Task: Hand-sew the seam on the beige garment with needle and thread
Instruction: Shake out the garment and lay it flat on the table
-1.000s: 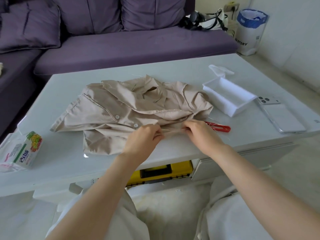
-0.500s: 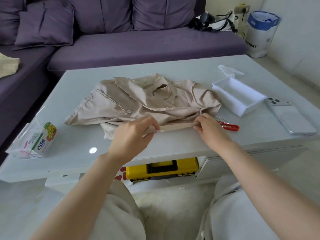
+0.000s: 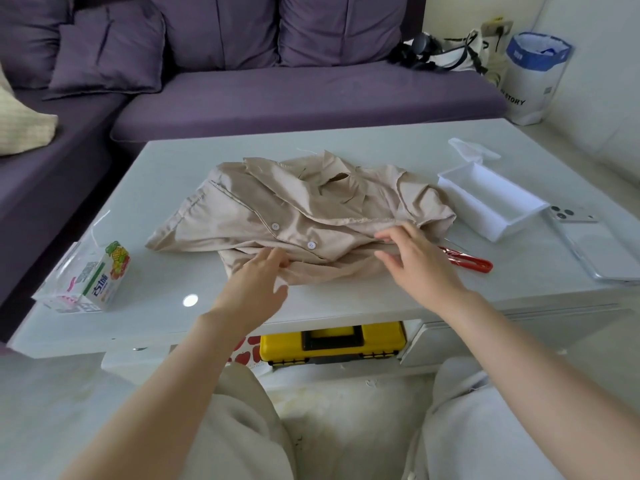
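beige garment (image 3: 304, 216) lies crumpled in the middle of the white table (image 3: 346, 147), collar toward the purple sofa (image 3: 311, 98), two white buttons (image 3: 275, 226) facing up near its front edge. my left hand (image 3: 254, 285) is loose and flat, its fingers (image 3: 273, 259) straight and just touching the near hem, gripping nothing. my right hand (image 3: 419, 265) hovers over the garment's right near corner, fingers (image 3: 389, 235) spread and released; whether they touch the cloth i cannot tell. just beside that hand a red-handled tool (image 3: 474, 263), maybe scissors, lies on the table. beyond it sits an open white plastic box (image 3: 491, 206), and right of that a phone (image 3: 588, 244) lies face down. a juice carton (image 3: 104, 278) sits near the table's left edge. a yellow toolbox (image 3: 332, 342) sits under the table.
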The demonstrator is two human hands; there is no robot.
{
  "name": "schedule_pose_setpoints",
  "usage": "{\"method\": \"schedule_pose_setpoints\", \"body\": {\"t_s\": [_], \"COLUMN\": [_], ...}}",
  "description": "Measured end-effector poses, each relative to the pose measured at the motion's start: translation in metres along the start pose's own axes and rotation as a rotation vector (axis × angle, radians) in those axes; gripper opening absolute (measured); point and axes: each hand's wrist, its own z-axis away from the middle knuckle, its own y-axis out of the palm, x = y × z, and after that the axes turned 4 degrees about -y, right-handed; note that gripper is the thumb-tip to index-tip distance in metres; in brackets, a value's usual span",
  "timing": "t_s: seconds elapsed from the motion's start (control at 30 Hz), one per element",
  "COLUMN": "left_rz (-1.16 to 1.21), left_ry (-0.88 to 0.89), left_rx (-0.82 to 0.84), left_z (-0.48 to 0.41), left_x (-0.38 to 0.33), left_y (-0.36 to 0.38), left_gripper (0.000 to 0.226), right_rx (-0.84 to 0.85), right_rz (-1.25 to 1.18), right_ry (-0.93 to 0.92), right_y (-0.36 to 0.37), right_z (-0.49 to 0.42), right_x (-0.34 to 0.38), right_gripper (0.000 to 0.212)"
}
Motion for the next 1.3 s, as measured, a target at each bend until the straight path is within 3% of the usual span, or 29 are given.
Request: {"method": "schedule_pose_setpoints", "body": {"t_s": [0.13,0.3,0.43,0.57,0.63,0.7,0.77,0.87,0.93,1.1,1.2,1.3], "left_rz": [-0.174,-0.246,-0.309,-0.307,-0.158,0.004,-0.01,-0.229,-0.289,-0.194,-0.025,0.074], "left_ry": [0.027,-0.055,-0.149,-0.221,-0.167,-0.041,0.104,0.226,0.278,0.396,0.455,0.618], "left_rx": [0.099,0.031,0.006,-0.016,-0.222,-0.414,-0.395,-0.233,-0.199,-0.255,-0.345,-0.475], "left_z": [-0.005,-0.006,-0.005,-0.002,-0.003,-0.006,-0.011,-0.018,-0.023,-0.034,-0.031,-0.019], "left_x": [0.008,0.002,-0.001,-0.002,-0.007,-0.014,-0.018,-0.025,-0.03,-0.032,-0.043,-0.06], "left_y": [0.007,0.001,-0.001,-0.008,-0.011,-0.013,-0.006,0.011,0.017,0.025,0.015,0.002], "left_gripper": [0.037,0.03,0.028,0.021,0.038,0.047,0.06,0.089,0.082,0.014,0.018,0.011], "right_rx": [-0.042,0.061,0.151,-0.222,-0.27,-0.138,-0.019,0.06,0.042,0.031,0.054,0.078], "right_rz": [0.008,0.015,0.03,0.006,-0.035,-0.032,0.003,0.04,0.055,0.138,0.191,0.066], "right_ry": [-0.145,0.046,0.125,-0.093,-0.288,-0.449,-0.517,-0.52,-0.526,-0.314,-0.079,0.108], "right_y": [0.007,0.032,0.035,0.019,0.011,0.014,0.022,0.028,0.026,0.021,0.018,0.014], "right_z": [-0.024,-0.07,-0.092,-0.085,-0.067,-0.044,-0.025,-0.014,-0.014,-0.013,-0.015,-0.014], "right_x": [0.022,0.031,0.029,0.043,0.052,0.053,0.045,0.033,0.03,0.006,-0.016,-0.036], "right_gripper": [0.03,0.038,0.017,0.017,0.018,0.02,0.016,0.012,0.019,0.023,0.032,0.032]}}
